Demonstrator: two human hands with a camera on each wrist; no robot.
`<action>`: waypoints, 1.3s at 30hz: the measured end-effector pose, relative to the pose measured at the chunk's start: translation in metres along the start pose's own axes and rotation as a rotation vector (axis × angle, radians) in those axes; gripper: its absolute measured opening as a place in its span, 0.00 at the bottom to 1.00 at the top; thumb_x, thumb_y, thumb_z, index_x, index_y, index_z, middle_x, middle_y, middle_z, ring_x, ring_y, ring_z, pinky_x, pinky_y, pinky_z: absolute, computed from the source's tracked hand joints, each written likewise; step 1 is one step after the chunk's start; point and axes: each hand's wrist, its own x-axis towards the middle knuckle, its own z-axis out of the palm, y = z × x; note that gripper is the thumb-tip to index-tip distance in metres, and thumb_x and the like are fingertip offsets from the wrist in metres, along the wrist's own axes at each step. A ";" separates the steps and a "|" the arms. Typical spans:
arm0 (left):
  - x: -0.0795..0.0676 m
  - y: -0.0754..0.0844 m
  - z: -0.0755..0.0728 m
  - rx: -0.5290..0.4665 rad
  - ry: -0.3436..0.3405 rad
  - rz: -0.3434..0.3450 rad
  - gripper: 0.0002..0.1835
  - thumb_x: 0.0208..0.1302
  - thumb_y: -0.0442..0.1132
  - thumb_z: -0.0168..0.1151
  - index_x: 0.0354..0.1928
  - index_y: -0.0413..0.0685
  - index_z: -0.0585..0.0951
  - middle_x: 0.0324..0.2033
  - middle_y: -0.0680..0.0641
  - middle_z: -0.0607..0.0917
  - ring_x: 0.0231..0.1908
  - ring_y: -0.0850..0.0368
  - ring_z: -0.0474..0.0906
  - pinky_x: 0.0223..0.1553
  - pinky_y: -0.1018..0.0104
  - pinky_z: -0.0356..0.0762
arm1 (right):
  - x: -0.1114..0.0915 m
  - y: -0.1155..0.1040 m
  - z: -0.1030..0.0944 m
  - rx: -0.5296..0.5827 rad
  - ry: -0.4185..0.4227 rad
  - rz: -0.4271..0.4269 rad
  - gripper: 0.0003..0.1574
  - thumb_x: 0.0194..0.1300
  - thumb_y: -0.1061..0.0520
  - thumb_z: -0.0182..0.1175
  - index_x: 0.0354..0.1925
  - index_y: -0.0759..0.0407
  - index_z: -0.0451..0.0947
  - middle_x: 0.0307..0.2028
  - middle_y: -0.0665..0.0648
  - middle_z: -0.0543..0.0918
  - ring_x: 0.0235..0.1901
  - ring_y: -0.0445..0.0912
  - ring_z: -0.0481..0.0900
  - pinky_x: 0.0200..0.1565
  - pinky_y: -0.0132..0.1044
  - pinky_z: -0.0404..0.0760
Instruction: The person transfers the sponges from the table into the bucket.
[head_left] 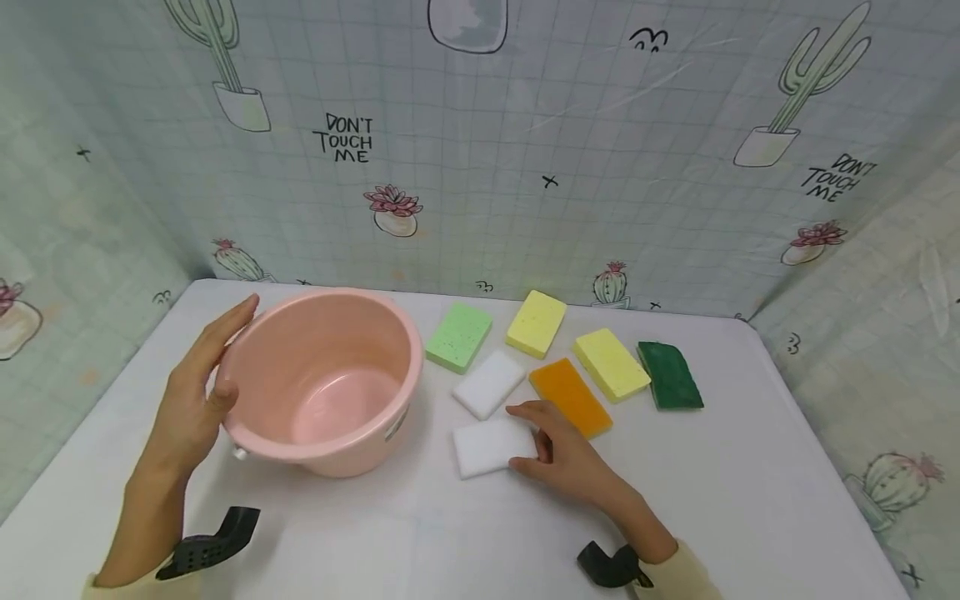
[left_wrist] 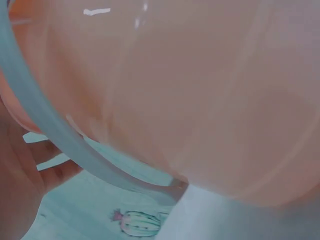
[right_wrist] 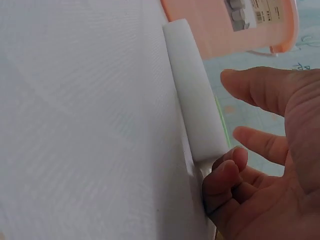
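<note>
My left hand (head_left: 187, 396) holds the rim of a pink plastic bucket (head_left: 397, 425), thumb over the edge and fingers along its outer side. In the left wrist view the bucket's pale handle (left_wrist: 55, 120) crosses in front of the fingers. A white sponge (head_left: 483, 450) lies flat on the table, and my right hand (head_left: 566, 454) reaches over its right end. Its thumb and index finger are spread, the thumb apart from the sponge in the right wrist view, while other fingertips (right_wrist: 225, 172) curl close to the sponge's end.
Behind lie a second white sponge (head_left: 491, 383), a green sponge (head_left: 459, 337), two yellow sponges (head_left: 536, 323), an orange sponge (head_left: 572, 398) and a dark green scouring pad (head_left: 670, 375). Patterned cloth (head_left: 480, 150) hangs along the table's back and sides.
</note>
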 end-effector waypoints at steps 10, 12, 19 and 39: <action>-0.004 -0.021 0.006 -0.295 -0.001 0.019 0.27 0.63 0.31 0.46 0.65 0.34 0.67 0.67 0.41 0.65 0.67 0.50 0.57 0.58 0.75 0.65 | -0.001 0.003 -0.001 0.027 -0.032 -0.035 0.39 0.56 0.60 0.70 0.64 0.54 0.67 0.61 0.53 0.66 0.27 0.40 0.68 0.29 0.28 0.71; -0.005 -0.025 0.007 -0.406 -0.018 0.006 0.29 0.61 0.29 0.44 0.66 0.34 0.66 0.69 0.41 0.62 0.67 0.49 0.54 0.57 0.75 0.67 | 0.000 0.002 -0.001 0.036 -0.040 -0.027 0.39 0.56 0.60 0.70 0.64 0.55 0.68 0.61 0.53 0.66 0.27 0.41 0.68 0.29 0.28 0.71; -0.007 -0.031 0.008 -0.606 -0.086 -0.045 0.33 0.57 0.29 0.41 0.68 0.37 0.62 0.71 0.41 0.52 0.68 0.44 0.47 0.57 0.71 0.68 | 0.001 0.001 0.001 0.065 -0.048 0.000 0.38 0.55 0.61 0.70 0.64 0.53 0.69 0.62 0.53 0.66 0.28 0.42 0.68 0.29 0.27 0.69; -0.008 -0.036 0.008 -0.565 -0.102 -0.047 0.31 0.58 0.33 0.42 0.66 0.38 0.64 0.72 0.42 0.51 0.68 0.45 0.46 0.56 0.70 0.69 | 0.005 0.006 -0.005 -0.011 -0.052 0.047 0.38 0.52 0.50 0.73 0.61 0.46 0.72 0.58 0.47 0.70 0.30 0.41 0.70 0.29 0.28 0.73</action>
